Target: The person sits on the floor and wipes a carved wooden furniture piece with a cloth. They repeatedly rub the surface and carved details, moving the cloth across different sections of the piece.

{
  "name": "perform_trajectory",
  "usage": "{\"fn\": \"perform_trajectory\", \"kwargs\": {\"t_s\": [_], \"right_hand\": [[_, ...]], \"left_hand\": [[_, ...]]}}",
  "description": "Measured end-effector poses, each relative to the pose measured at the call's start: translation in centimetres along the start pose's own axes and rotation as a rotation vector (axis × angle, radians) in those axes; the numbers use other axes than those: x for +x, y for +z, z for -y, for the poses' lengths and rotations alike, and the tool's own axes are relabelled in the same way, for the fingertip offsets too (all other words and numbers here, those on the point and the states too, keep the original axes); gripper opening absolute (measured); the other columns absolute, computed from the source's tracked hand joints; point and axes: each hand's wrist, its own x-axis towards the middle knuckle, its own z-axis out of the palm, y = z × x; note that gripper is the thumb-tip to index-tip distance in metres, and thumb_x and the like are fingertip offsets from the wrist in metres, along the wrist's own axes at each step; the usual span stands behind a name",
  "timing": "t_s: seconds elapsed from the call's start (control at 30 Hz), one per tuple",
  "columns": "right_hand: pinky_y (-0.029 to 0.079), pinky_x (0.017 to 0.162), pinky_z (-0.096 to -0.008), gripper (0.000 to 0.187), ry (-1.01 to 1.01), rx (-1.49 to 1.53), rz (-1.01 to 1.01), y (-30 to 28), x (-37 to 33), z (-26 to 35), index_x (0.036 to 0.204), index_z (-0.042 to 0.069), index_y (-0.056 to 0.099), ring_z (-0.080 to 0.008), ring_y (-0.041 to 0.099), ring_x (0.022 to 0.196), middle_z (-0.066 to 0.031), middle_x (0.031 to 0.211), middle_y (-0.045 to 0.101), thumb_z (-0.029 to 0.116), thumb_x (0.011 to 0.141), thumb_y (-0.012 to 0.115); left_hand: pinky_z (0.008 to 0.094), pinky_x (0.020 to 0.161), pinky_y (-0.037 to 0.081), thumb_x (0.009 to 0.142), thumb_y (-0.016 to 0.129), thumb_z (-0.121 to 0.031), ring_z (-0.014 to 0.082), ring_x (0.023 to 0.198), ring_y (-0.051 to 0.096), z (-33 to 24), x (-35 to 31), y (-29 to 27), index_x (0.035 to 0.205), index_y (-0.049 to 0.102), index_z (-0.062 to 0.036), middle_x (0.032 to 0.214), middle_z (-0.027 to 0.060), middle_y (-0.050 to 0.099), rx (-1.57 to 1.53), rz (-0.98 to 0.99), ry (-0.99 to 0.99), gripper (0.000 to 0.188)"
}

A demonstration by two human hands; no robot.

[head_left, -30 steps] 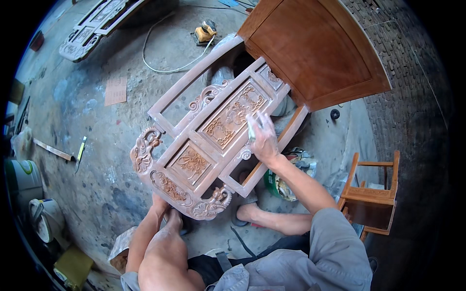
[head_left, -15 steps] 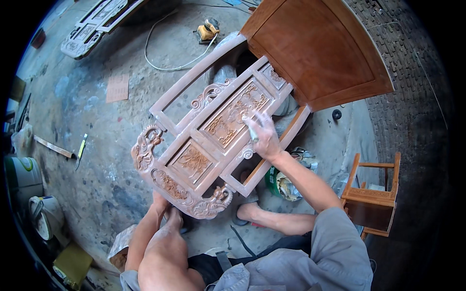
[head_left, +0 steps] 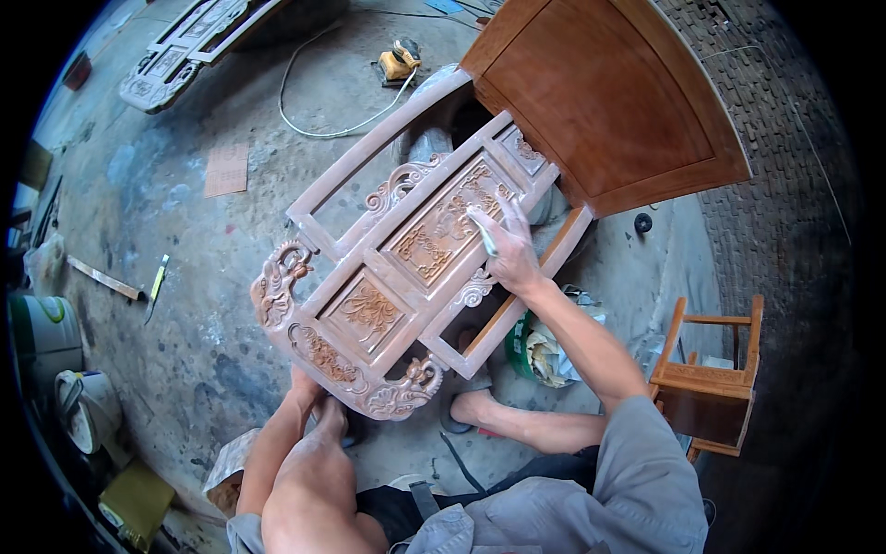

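A carved wooden chair back (head_left: pixel 406 314), coated with pale dust, lies slanted across the middle, with floral relief panels and a curled crest at its lower left end. My right hand (head_left: pixel 512 249) is over the large middle relief panel (head_left: pixel 434 245), its fingers closed around a small pale greenish-white piece (head_left: pixel 487 242), perhaps folded sandpaper; one fingertip seems to touch the carving. Near the crest's lower edge is my left hand (head_left: pixel 303 380), its fingers hidden beneath the wood. A smooth reddish-brown board (head_left: pixel 609 102) joins the chair back's far right end.
A yellow power sander (head_left: pixel 399 63) with a white cord lies on the concrete floor, beyond a pinkish sheet (head_left: pixel 227 171). White buckets (head_left: pixel 88 411) stand at left. Beside my right forearm are a green bucket (head_left: pixel 521 349) and a small wooden stool (head_left: pixel 706 379).
My right hand has shifted slightly right and its fingers have changed pose over the middle panel. My left hand stays at the crest's edge. The view has shifted slightly.
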Motion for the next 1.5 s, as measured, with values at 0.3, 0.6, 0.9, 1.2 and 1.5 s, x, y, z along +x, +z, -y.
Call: {"fn": "perform_trajectory", "kwargs": {"t_s": [0.3,0.6,0.9,1.2,1.5], "right_hand": [[0.028,0.127,-0.0567,0.061,-0.049,0.050,0.013,-0.3,1.4,1.7,0.141,0.009,0.065,-0.0401,0.052,0.144,-0.0173,0.135,0.071,0.004,0.081,0.065],[0.029,0.127,-0.0546,0.065,-0.119,0.068,0.060,-1.6,2.8,1.3,0.140,0.019,0.068,-0.0387,0.052,0.145,-0.0181,0.124,0.075,0.004,0.077,0.064],[0.025,0.128,-0.0588,0.060,-0.011,0.059,-0.012,-0.8,3.5,1.9,0.139,0.011,0.066,-0.0464,0.049,0.144,-0.0240,0.136,0.068,0.003,0.079,0.062],[0.028,0.125,-0.0620,0.061,-0.057,-0.055,0.089,-1.0,-1.2,7.2,0.148,0.006,0.058,-0.0459,0.046,0.146,-0.0178,0.131,0.072,0.005,0.087,0.065],[0.028,0.125,-0.0633,0.074,0.041,-0.059,0.045,0.5,-1.3,6.8,0.151,0.006,0.054,-0.0489,0.040,0.150,-0.0217,0.136,0.068,0.004,0.079,0.070]], "left_hand": [[0.0408,0.105,0.052,0.102,0.066,-0.014,0.0273,0.120,0.062,1.3,-0.2,-1.2,0.143,0.058,-0.0019,0.135,0.0133,0.065,0.037,-0.022,0.024,0.043],[0.0441,0.113,0.045,0.097,0.072,-0.032,0.0366,0.130,0.058,-1.3,-0.5,-1.6,0.144,0.060,-0.0030,0.142,0.0204,0.063,0.091,-0.025,0.022,0.057],[0.0394,0.107,0.050,0.099,0.073,-0.015,0.0248,0.119,0.062,-2.4,-0.5,-1.5,0.143,0.059,-0.0013,0.134,0.0117,0.066,0.134,0.044,-0.043,0.049],[0.0445,0.107,0.048,0.094,0.075,-0.028,0.0355,0.120,0.063,-1.2,-0.4,-0.7,0.134,0.065,-0.0020,0.130,0.0194,0.069,0.134,-0.079,0.089,0.049],[0.0470,0.112,0.045,0.091,0.077,-0.031,0.0414,0.129,0.058,1.6,0.1,-1.3,0.137,0.064,-0.0040,0.139,0.0219,0.064,0.146,-0.029,0.150,0.055]]}}
